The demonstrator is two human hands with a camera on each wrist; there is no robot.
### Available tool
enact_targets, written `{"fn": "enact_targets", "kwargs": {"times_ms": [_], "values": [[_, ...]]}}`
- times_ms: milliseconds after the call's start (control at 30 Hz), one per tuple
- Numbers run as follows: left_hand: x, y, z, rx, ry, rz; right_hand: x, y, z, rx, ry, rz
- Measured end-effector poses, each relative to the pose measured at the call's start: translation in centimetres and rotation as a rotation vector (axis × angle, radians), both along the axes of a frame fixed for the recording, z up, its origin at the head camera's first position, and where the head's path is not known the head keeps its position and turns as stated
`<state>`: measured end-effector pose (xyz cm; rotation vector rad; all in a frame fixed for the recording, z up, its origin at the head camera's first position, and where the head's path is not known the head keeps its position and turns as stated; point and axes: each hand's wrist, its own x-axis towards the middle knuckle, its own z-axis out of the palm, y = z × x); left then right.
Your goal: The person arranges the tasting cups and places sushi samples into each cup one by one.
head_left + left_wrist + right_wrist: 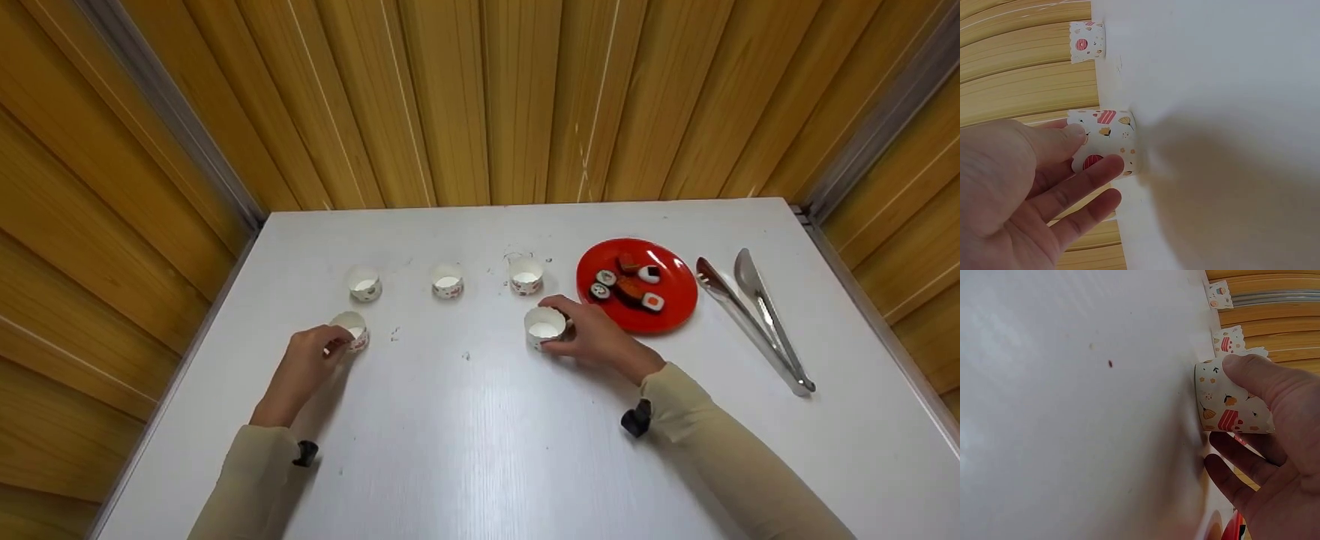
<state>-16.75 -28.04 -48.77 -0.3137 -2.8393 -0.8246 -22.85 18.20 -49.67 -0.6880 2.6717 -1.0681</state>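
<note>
My left hand (pixel 304 358) pinches the rim of a white paper baking cup (pixel 1111 128) printed with small cakes and leaves. The thumb lies on its near side, and two fingers stretch out past its wall in the left wrist view. On the right, my right hand (pixel 600 336) holds a matching baking cup (pixel 1224 396) between thumb and fingers, just left of the red plate. This cup stands upright, close to the tabletop. Behind the hands, three more baking cups stand in a row: left (pixel 365 286), middle (pixel 448 286) and right (pixel 526 282).
The red plate (pixel 675 307) carries several sushi pieces (pixel 630 289). Metal tongs (pixel 772 322) lie to its right, spread into a V. Wood-patterned walls (pixel 487 105) border the white table (pixel 480 435) at the back and sides.
</note>
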Motion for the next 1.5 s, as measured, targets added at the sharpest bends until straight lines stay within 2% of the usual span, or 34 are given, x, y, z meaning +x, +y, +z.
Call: {"fn": "enact_targets", "kwargs": {"times_ms": [700,1033,1500], "values": [[0.0,0.2,-0.1,0.005,0.037,0.002,-0.1,0.0,0.0,0.007,0.005,0.015],[0.2,0.2,0.2,0.005,0.0,0.02,0.0,0.0,-0.1,-0.007,0.002,0.018],[0.3,1.3,0.9,0.004,0.246,0.008,0.0,0.0,0.0,-0.007,0.0,0.011]]}}
